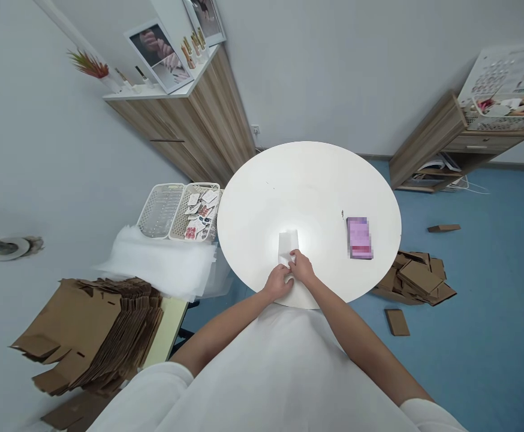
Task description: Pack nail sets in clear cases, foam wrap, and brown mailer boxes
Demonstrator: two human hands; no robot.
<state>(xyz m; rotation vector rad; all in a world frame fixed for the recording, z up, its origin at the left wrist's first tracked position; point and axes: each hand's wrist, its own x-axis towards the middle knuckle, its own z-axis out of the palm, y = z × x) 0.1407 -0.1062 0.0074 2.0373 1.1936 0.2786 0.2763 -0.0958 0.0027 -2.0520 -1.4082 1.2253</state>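
A small white folded sheet (288, 243), thin and soft like packing foam, lies on the white oval table (307, 180) close to its front edge. My left hand (280, 283) is closed at the sheet's near end, its fingers bent. Pinching the near right part of the same sheet is my right hand (302, 267). The two hands almost touch. Whether anything is wrapped inside the sheet cannot be seen. To the right on the table lies a purple box (360, 238), its top blurred.
White foam sheets (163, 258) and flat brown cardboard (91, 330) are stacked at left. Behind them are white baskets, one with small cards (201, 213). Folded brown boxes (419, 276) lie on the blue floor at right. Wooden cabinets (217, 108) stand against the wall.
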